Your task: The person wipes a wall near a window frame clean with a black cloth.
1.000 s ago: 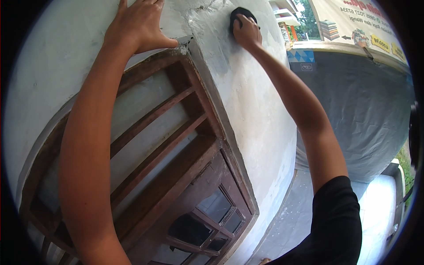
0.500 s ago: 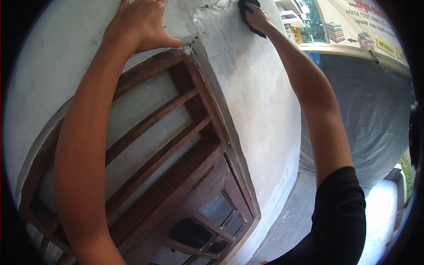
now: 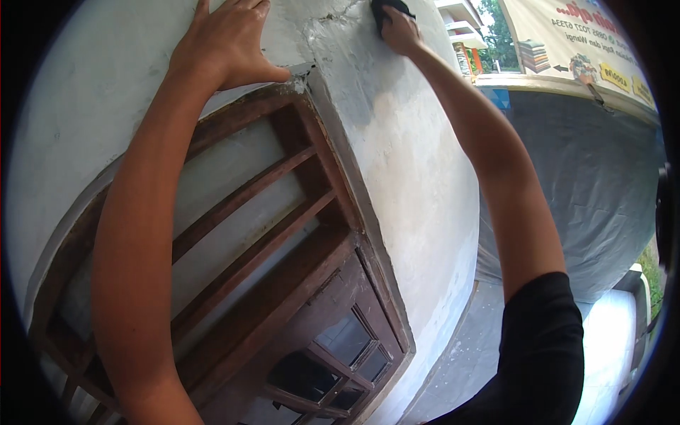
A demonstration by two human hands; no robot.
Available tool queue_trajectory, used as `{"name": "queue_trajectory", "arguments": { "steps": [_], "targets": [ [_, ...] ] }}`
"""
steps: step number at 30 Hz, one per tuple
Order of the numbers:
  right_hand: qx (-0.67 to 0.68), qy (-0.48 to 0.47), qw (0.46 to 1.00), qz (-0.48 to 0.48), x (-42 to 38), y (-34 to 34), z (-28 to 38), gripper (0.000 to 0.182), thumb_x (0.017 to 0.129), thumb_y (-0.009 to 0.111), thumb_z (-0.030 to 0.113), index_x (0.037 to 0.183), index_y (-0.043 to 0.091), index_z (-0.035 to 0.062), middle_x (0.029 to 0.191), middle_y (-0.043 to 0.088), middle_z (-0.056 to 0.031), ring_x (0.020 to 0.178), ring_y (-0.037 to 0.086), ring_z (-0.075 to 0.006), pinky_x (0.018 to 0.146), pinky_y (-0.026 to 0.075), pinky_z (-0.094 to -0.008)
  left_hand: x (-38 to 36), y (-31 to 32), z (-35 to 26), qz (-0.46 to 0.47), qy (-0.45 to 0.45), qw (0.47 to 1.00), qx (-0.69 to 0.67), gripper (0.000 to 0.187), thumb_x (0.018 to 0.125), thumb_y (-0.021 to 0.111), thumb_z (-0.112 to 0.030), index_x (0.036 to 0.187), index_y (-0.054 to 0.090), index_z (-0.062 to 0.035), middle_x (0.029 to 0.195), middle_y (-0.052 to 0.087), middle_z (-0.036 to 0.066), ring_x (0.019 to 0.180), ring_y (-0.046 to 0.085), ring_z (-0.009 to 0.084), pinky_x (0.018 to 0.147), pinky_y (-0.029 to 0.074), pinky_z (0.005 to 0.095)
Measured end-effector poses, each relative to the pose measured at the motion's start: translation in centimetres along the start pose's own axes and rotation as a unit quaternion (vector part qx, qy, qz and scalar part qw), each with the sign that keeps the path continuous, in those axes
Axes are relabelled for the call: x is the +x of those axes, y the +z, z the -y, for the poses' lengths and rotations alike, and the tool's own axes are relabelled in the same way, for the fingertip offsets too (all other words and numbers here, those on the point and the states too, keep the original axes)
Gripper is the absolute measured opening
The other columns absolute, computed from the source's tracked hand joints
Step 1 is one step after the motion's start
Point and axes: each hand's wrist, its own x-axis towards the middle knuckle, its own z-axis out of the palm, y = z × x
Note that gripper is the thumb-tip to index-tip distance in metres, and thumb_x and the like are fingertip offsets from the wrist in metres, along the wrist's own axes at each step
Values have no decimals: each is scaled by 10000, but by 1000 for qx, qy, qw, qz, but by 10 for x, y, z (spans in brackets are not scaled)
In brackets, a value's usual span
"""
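Right hand [image 3: 401, 34] curls over a black pad [image 3: 383, 14] at the top of the picture, right of centre, seemingly against the pale wall [image 3: 414, 170]; the pad looks light and probably fairly stiff, best gripped across its back, though its underside is hidden. Left hand [image 3: 225, 48], upper left, is spread wide on the wall with nothing visible in it, thumb just above the brown wooden frame [image 3: 244, 113].
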Motion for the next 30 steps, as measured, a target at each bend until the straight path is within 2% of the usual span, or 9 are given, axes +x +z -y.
{"name": "queue_trajectory", "arguments": {
  "steps": [4,8,10,11,14,18,21,24,30],
  "targets": [
    [15,83,996,-38,40,13,12,442,932,564,171,1361,642,102,1277,686,-228,1236,610,-428,1097,468,-494,-9,-25,-10,9,1,1000,-7,1236,662,753,-739,1533,390,60,1636,373,171,1560,267,265,1301,137,530],
    [44,-21,998,-40,14,6,31,448,912,582,143,1353,646,98,1345,649,-227,1258,592,-436,1096,468,-486,-8,-18,-7,6,2,1000,3,1239,662,748,-741,1538,381,54,1641,365,162,1558,272,262,1302,135,530],
    [71,-146,982,-101,-11,9,47,424,927,564,127,1340,652,96,1300,657,-228,1211,611,-441,1039,494,-525,-1,-4,-3,4,1,1000,9,1239,662,747,-739,1541,378,52,1642,364,160,1558,272,261,1303,132,530],
    [33,-118,992,-17,-31,-34,84,428,948,596,195,1368,633,123,1338,666,-164,1268,598,-381,1109,452,-464,-1,-1,-3,-1,-5,1000,21,1238,663,746,-738,1543,374,49,1643,362,159,1558,272,260,1304,129,531],
    [137,-168,976,-6,-85,-74,147,376,953,614,159,1322,662,110,1273,685,-157,1188,637,-390,1056,496,-463,-9,-18,-9,10,1,1000,23,1235,659,750,-737,1539,382,48,1638,368,161,1557,275,260,1305,128,530],
    [84,-121,988,-36,-80,-65,152,385,913,596,135,1285,696,122,1230,700,-187,1151,660,-395,1013,528,-500,-1,-7,-5,-23,-5,1000,14,1231,655,753,-735,1534,393,49,1634,376,162,1557,274,259,1304,131,531],
    [16,-16,999,-39,-40,-43,140,397,948,563,140,1332,659,110,1244,674,-198,1154,638,-425,995,523,-513,-3,-20,-7,67,-22,997,6,1227,654,755,-736,1530,401,46,1631,380,162,1557,274,259,1305,127,531],
    [11,36,998,-40,-7,-26,117,432,965,496,146,1376,629,127,1229,655,-241,1165,623,-457,990,515,-567,-12,-20,-12,3,-1,1000,11,1226,658,755,-740,1532,400,42,1633,378,158,1558,272,258,1306,120,531],
    [-48,195,979,37,32,-21,79,505,955,521,213,1456,575,224,1413,608,-198,1322,561,-419,1074,486,-536,-9,-16,-7,16,-4,1000,9,1225,667,750,-750,1541,391,31,1642,364,149,1563,256,257,1306,115,528]
  ]
}}
